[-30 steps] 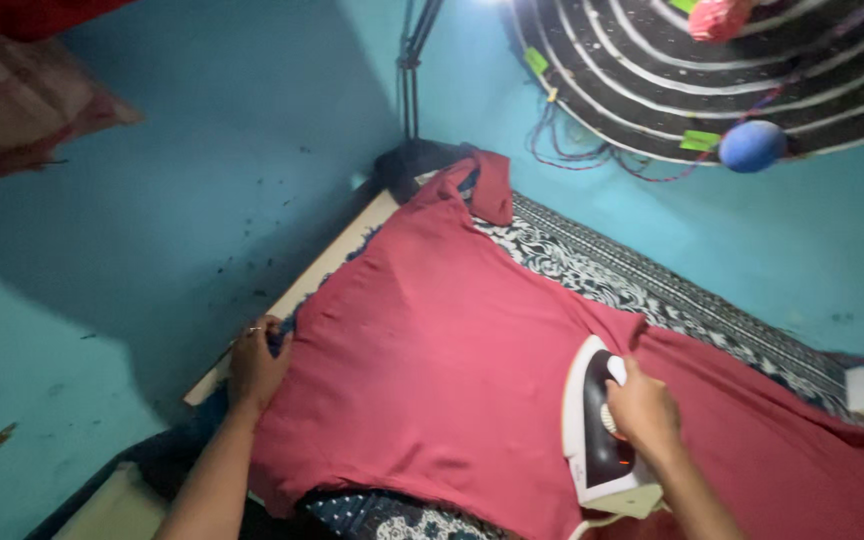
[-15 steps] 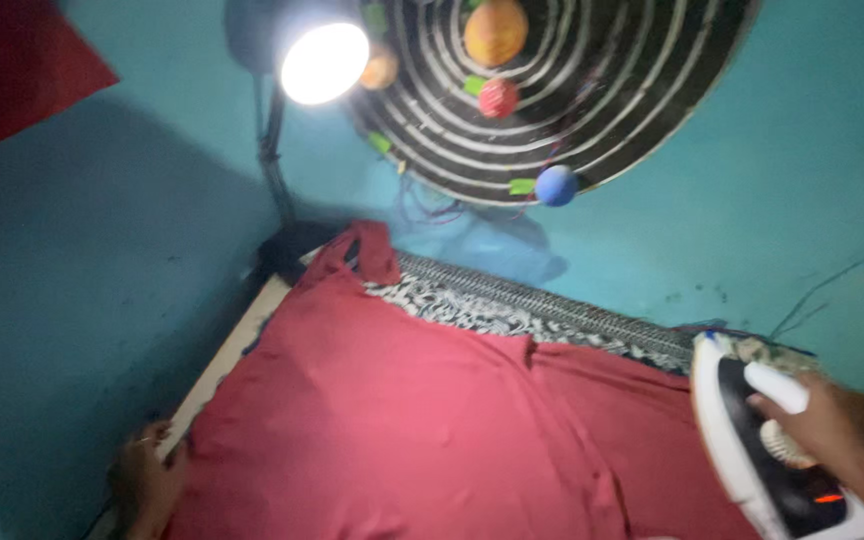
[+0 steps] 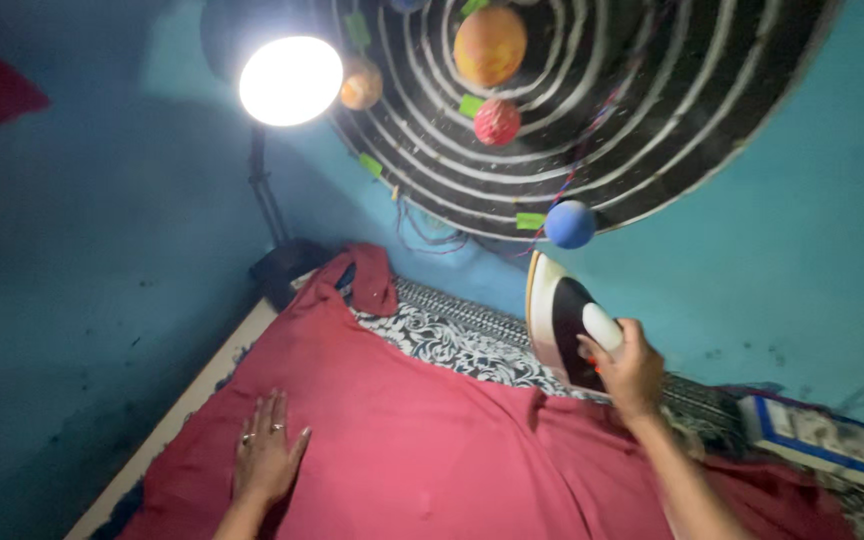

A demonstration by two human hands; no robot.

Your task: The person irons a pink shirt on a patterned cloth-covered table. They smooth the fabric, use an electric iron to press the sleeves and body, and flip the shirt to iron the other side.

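Note:
A red garment (image 3: 422, 440) lies spread over a black-and-white patterned cloth (image 3: 442, 335) on an ironing surface. My left hand (image 3: 267, 455) rests flat on the garment near its left edge, fingers apart, with rings on two fingers. My right hand (image 3: 632, 370) grips the white handle of a black and white clothes iron (image 3: 557, 320). The iron stands upright on its heel at the far side of the garment, its soleplate facing left.
A bright lamp (image 3: 290, 80) on a black stand shines from the back left. A round black wall model with white rings and coloured balls (image 3: 552, 90) hangs on the turquoise wall. A white and blue box (image 3: 822, 435) sits at the right.
The view has tilted up toward the wall. My right hand has carried the iron off the garment and stood it on end at the back. My left hand has moved inward onto the garment.

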